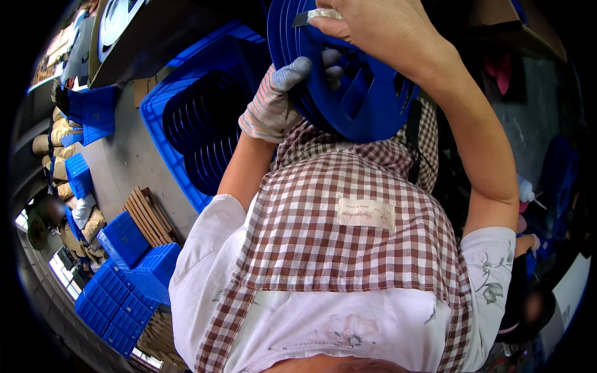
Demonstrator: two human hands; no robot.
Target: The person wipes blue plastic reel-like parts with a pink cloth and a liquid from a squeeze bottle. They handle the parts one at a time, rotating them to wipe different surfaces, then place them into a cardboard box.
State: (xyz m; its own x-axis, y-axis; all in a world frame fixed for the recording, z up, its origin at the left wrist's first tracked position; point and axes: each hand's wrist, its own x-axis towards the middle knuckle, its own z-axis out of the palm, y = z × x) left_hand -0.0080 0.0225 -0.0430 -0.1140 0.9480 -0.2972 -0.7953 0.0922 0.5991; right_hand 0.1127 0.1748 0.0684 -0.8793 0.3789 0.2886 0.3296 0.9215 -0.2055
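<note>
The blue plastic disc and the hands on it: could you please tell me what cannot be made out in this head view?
- Blue plastic disc: its top is cut off by the picture's upper edge.
- Right hand: its fingertips are cut off there too; the small blade in its grip shows only partly.
- Left hand in a striped glove: its palm is hidden behind the disc.
- Blue crate: the stacked discs inside lie in shadow, uncountable.

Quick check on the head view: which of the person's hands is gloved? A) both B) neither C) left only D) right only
C: the left hand wears a striped knit glove with grey fingertips and grips the blue plastic disc, while the right hand is bare and presses a small blade-like tool to the disc's rim.
</note>
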